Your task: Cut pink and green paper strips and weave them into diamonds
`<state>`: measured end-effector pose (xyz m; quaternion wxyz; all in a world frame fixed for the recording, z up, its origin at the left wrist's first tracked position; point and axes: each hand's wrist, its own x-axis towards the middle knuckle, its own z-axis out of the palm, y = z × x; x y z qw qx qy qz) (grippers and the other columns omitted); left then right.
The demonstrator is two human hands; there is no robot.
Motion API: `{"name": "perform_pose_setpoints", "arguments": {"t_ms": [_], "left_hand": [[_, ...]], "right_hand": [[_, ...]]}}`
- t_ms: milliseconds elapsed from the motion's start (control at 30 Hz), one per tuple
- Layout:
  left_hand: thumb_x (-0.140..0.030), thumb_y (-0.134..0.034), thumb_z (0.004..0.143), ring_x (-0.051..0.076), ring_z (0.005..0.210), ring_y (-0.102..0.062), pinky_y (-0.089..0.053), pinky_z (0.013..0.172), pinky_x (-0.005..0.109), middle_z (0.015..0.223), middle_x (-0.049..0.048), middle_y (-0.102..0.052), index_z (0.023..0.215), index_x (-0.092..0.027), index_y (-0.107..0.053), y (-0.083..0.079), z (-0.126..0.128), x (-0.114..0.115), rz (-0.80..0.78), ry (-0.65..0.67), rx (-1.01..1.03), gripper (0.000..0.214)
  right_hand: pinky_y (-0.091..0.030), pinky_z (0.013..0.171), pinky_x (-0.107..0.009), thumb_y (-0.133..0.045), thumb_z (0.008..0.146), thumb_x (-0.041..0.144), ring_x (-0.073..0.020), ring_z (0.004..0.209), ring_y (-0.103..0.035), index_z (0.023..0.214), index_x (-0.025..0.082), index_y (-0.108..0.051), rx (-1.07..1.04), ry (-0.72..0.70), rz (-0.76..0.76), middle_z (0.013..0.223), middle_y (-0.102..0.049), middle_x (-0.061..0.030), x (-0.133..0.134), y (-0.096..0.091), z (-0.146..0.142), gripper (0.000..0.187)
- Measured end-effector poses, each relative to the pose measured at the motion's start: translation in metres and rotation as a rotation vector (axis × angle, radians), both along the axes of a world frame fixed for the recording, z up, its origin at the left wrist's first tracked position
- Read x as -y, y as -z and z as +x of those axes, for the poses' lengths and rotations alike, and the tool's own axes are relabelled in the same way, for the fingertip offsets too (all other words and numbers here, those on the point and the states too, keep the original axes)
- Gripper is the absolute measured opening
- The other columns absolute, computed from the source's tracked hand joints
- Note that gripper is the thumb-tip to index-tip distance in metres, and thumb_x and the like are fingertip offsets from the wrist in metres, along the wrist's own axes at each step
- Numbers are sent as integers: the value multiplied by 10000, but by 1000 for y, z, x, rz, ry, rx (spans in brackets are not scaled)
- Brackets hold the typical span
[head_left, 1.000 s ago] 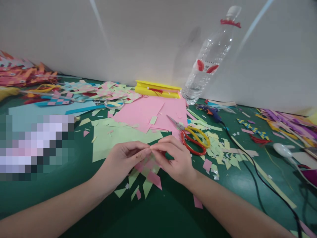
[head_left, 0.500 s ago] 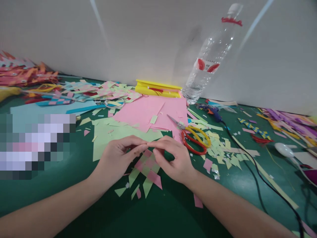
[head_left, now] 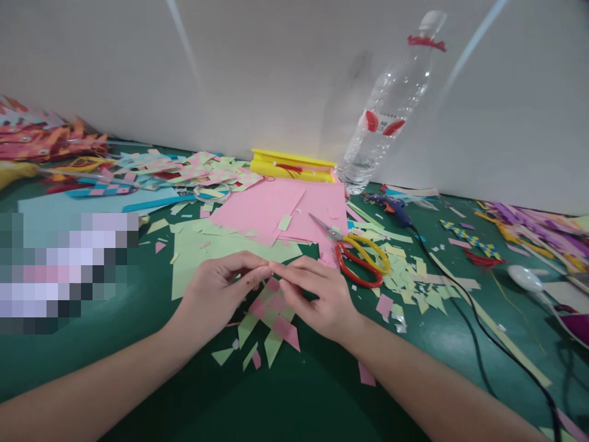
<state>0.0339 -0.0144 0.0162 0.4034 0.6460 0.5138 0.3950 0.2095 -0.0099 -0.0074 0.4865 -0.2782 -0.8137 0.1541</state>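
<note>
My left hand (head_left: 214,288) is closed in a pinch, thumb against index finger. What it grips, if anything, is too small to name. The fingertips of my right hand (head_left: 319,294) meet those of the left; its fingers are curled and whatever lies in them is hidden. Below both hands, a woven pink and green paper piece (head_left: 271,313) rests on the table, partly covered by the fingers. Small green and pink paper scraps (head_left: 224,356) lie at its near side. Scissors (head_left: 361,252) with red and yellow handles lie just beyond my right hand.
Green paper (head_left: 197,245) and pink paper (head_left: 257,205) lie behind the hands. A leaning clear bottle (head_left: 381,123) stands by the wall. A blue glue gun (head_left: 393,209) trails its black cord (head_left: 469,294) down the right side. Cut scraps (head_left: 405,276) and a white spoon (head_left: 527,279) lie there too.
My right hand's fingertips and thumb have shifted slightly left and down against the left hand. The objects on the table have stayed in place; the view has moved a little.
</note>
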Motion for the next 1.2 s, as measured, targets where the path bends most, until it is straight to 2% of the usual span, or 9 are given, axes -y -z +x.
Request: {"name": "perform_pose_setpoints", "arguments": {"t_ms": [133,267,400,500,600,733,1000,1200], "left_hand": [[-364,-593,805,127,600,-572,-449,558,217,685,-15,-668,755,-226,-696,1,0,-1,53,26,-26,179],[-326,-606,816,121,633,-597,-464,567,208,750,-13,-684,762,-241,-707,4,-1,0,162,61,-55,143],[-245,-607,826,116,684,-630,-477,558,192,796,-22,-697,817,-258,-716,9,-4,0,349,97,-102,111],[-210,-614,826,127,712,-644,-492,622,224,807,-11,-707,847,-230,-711,13,-6,-1,563,77,-205,101],[-189,-611,834,137,712,-652,-491,653,260,794,6,-711,832,-194,-689,15,-7,-3,752,73,-277,78],[-195,-589,857,142,692,-663,-482,645,283,773,9,-717,822,-191,-665,12,-7,-5,895,92,-351,84],[-184,-568,874,146,702,-672,-463,637,297,822,15,-730,877,-203,-657,10,-10,-8,1004,134,-395,91],[-173,-537,893,140,707,-668,-451,641,298,839,18,-732,882,-199,-652,9,-11,-7,1024,156,-426,118]], "right_hand": [[-511,581,-249,-521,847,168,-98,584,-572,1053,237,-617,-66,98,-95,788,-661,-2,3,-4,1,237],[-494,540,-228,-577,817,193,-93,556,-590,845,198,-663,-76,140,-165,749,-688,-8,6,-9,1,90],[-510,528,-220,-602,788,206,-107,553,-621,801,191,-689,-122,132,-335,695,-704,-5,9,-11,-2,90],[-529,536,-224,-627,771,235,-115,544,-645,786,192,-696,-200,150,-505,654,-700,2,11,-11,-5,82],[-536,533,-222,-649,760,252,-113,520,-653,778,188,-690,-288,96,-664,633,-687,9,11,-10,-5,78],[-540,516,-222,-674,742,276,-102,498,-640,762,177,-676,-425,-80,-873,623,-667,17,7,-6,-5,101],[-542,517,-220,-700,714,314,-90,475,-618,700,157,-668,-471,-146,-1043,582,-652,13,3,-7,-6,161],[-542,525,-225,-687,730,327,-93,488,-621,705,157,-669,-446,-167,-1047,579,-652,11,2,-6,-5,173]]}}
